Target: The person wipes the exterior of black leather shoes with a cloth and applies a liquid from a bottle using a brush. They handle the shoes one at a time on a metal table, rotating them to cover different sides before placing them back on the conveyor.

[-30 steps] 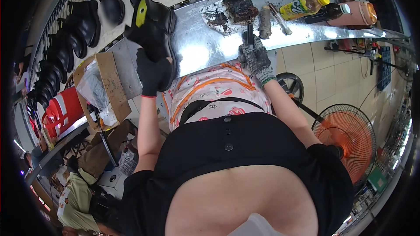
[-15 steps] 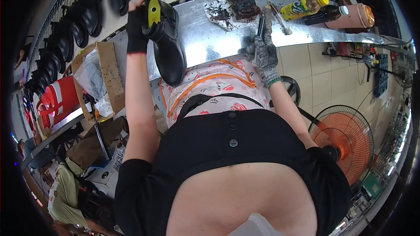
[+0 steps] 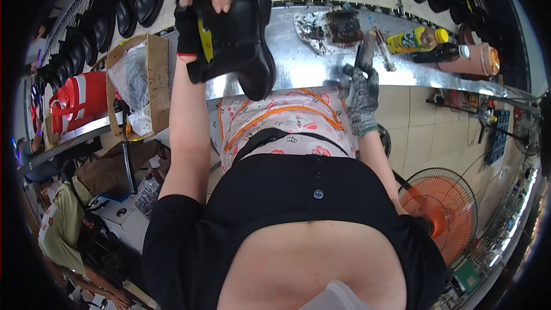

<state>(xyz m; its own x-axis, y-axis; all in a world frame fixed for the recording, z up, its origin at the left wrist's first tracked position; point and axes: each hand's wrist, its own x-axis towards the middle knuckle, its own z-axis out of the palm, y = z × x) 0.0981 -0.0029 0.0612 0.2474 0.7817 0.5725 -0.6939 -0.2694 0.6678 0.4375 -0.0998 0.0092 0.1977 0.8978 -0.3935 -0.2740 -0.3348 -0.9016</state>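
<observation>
A black leather ankle boot (image 3: 238, 34) is held up over the near left part of the metal bench (image 3: 298, 69). My left hand (image 3: 192, 23), in a black fingerless glove, grips it, with bare fingertips lying over its upper. The boot is turned on its side, its toe pointing toward me and a yellow-green lining showing at its opening. In a grey knit glove, my right hand (image 3: 363, 95) is closed around a dark stick-like tool (image 3: 365, 51) at the bench's front edge. The tool's exact kind is unclear. Just beyond it lies a dark-smeared block (image 3: 343, 27) on a stained white sheet (image 3: 310, 28).
Black boots (image 3: 138, 0) line the rack behind and left. A yellow-capped bottle (image 3: 416, 40), a dark bottle (image 3: 442, 53) and a pink tumbler (image 3: 473, 60) lie at right. A cardboard box (image 3: 158, 80) and red jug (image 3: 83, 100) stand left; an orange fan (image 3: 445, 212) is right.
My left hand has turned the boot so its side and sole edge face more to the right. My view has shifted, moving the bench items lower and rightward. The right hand still holds the tool.
</observation>
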